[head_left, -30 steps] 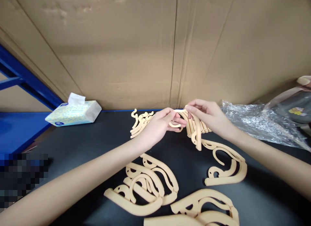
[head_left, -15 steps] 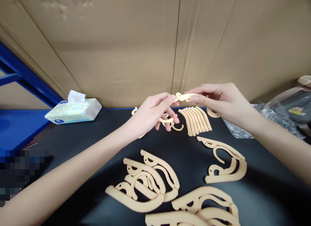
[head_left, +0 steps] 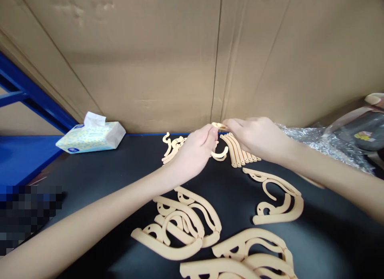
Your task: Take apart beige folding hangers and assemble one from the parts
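Note:
Both of my hands meet above the back of the black table, fingers closed on a small beige plastic clothes hanger part point(head_left: 218, 125). My left hand point(head_left: 195, 149) pinches its left end, and my right hand point(head_left: 258, 135) grips from the right with its back turned up. Most of the part is hidden by the fingers. A curved beige hook point(head_left: 221, 154) shows just below my left fingers; whether it is held or lying there I cannot tell. Under my right hand lies a row of slim beige hanger arms point(head_left: 235, 153). A beige strip point(head_left: 310, 180) peeks out below my right forearm.
Several folded beige hangers lie in front: a left group point(head_left: 168, 253), a right one point(head_left: 279, 220) and a near pile point(head_left: 219, 267). Loose hooks point(head_left: 167, 139) sit behind my left hand. A tissue box point(head_left: 90, 137), clear plastic wrap point(head_left: 327, 145) and a cardboard wall point(head_left: 150, 63) surround them.
My right hand has turned over, its back now upward, and moved slightly left and down. My left fingers have curled closed around the part. The strip below my right forearm has come into view.

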`<action>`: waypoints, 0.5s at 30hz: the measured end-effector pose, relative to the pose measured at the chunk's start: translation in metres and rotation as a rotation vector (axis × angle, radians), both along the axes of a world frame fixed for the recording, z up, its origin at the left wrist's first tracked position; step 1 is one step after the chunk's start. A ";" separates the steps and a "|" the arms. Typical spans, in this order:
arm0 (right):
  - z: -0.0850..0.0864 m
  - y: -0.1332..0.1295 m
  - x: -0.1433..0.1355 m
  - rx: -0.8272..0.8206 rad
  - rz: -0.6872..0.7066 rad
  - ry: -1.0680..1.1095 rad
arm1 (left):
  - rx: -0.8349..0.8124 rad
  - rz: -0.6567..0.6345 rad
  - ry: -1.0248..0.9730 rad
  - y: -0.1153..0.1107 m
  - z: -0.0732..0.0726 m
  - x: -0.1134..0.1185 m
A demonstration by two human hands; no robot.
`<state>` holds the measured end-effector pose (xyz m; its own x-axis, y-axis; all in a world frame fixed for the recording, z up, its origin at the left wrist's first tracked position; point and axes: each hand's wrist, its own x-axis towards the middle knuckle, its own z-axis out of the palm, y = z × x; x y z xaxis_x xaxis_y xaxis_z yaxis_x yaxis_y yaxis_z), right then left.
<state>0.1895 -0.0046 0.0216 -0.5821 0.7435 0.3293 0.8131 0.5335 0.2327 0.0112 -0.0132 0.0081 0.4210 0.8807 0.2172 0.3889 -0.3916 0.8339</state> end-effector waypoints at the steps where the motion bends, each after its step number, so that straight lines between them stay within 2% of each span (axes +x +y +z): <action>1: -0.004 0.004 0.001 -0.137 -0.002 0.121 | 0.102 0.024 0.070 0.000 -0.007 0.001; 2: -0.006 0.008 0.003 -0.297 -0.004 0.287 | 0.174 0.035 0.154 0.001 -0.013 0.003; 4: -0.010 0.017 0.007 -0.599 -0.020 0.700 | 0.214 0.058 0.338 0.008 -0.026 0.004; 6: -0.011 0.024 0.012 -0.726 -0.062 1.081 | 0.185 0.105 0.486 0.019 -0.035 0.003; 9: -0.012 0.030 0.017 -0.678 -0.124 1.401 | 0.181 0.193 0.553 0.037 -0.041 0.000; 12: -0.014 0.027 0.023 -0.592 -0.126 1.592 | 0.192 0.245 0.548 0.041 -0.035 -0.005; 13: -0.015 0.025 0.025 -0.567 -0.109 1.643 | 0.141 0.212 0.489 0.039 -0.031 -0.006; 15: -0.018 0.020 0.029 -0.526 -0.078 1.692 | -0.119 0.030 0.235 0.031 -0.024 -0.009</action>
